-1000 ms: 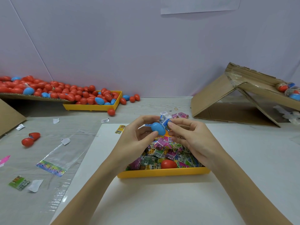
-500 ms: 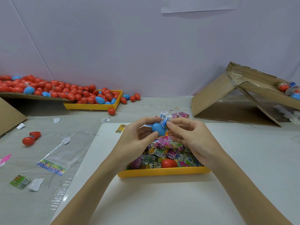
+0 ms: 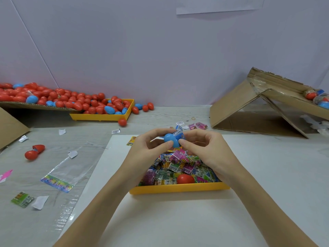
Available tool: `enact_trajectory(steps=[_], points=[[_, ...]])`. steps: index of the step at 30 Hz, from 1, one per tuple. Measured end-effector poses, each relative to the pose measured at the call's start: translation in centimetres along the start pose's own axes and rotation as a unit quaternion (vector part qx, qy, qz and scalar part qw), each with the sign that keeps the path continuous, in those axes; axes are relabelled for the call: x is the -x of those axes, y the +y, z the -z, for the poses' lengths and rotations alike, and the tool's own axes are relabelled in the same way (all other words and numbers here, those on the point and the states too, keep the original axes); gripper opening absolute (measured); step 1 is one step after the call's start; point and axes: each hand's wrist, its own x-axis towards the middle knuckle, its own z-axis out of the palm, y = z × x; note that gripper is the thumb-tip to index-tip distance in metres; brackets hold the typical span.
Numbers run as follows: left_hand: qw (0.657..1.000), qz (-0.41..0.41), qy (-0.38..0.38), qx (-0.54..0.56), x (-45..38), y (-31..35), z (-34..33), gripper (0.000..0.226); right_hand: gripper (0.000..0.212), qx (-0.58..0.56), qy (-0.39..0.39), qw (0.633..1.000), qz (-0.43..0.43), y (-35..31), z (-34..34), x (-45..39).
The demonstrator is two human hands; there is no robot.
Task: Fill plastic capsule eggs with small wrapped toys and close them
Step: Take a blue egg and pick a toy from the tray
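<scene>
- We hold the blue capsule egg point(image 3: 171, 140) with both hands above the far edge of the near yellow tray point(image 3: 179, 188), around the middle of the bench point(image 3: 160, 116).
- Our left hand point(image 3: 147, 150) has curled fingers around the egg from the left, with the thumb pressing on its near side.
- Our right hand point(image 3: 204, 150) pinches the egg's right side; a small wrapped toy point(image 3: 178, 133) with a barcode label sticks up there between the fingers. We cannot tell if the egg is fully closed.
- The near yellow tray is full of small wrapped toys point(image 3: 178, 166), and one red egg point(image 3: 185, 178) lies on them by the tray's near wall.
- This tray stands on a white sheet point(image 3: 178, 220) at the near edge of the bench.
- At the far left corner a second yellow tray point(image 3: 99, 117) and a cardboard ramp point(image 3: 26, 105) carry many red and blue eggs point(image 3: 71, 99).
- An open red egg point(image 3: 34, 151) lies near the left edge.
- A folded cardboard piece point(image 3: 249, 107) stands at the far right.
</scene>
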Motion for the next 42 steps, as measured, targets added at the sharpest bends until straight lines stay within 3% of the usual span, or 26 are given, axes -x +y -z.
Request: enact_trajectory(steps=[8,17,27,33,39,42], points=[[0.999,-0.016,0.011,0.038,0.01,-0.26,-0.15,0.025,0.021,0.01,-0.011,1.0,0.017,0.27,-0.47,0.21],[0.999,-0.039,-0.009,-0.028,0.12,0.38,0.06,0.039,0.022,0.014,-0.003,1.0,0.022,0.2,-0.32,0.19],[0.998,-0.046,-0.006,-0.034,-0.03,0.06,0.04,0.039,0.025,0.007,-0.005,0.999,0.038,0.01,-0.5,0.34],[0.993,-0.092,-0.024,-0.064,0.03,-0.23,0.18,0.043,0.025,0.019,-0.017,0.999,0.035,-0.12,-0.58,0.44],[0.985,-0.161,-0.008,-0.061,-0.12,-0.43,-0.06,0.032,0.023,-0.039,-0.014,0.999,0.013,-0.21,-0.54,0.54],[0.981,-0.181,-0.007,-0.069,-0.05,-0.32,0.03,0.042,0.027,-0.124,-0.023,0.992,-0.02,-0.43,-0.52,0.5]])
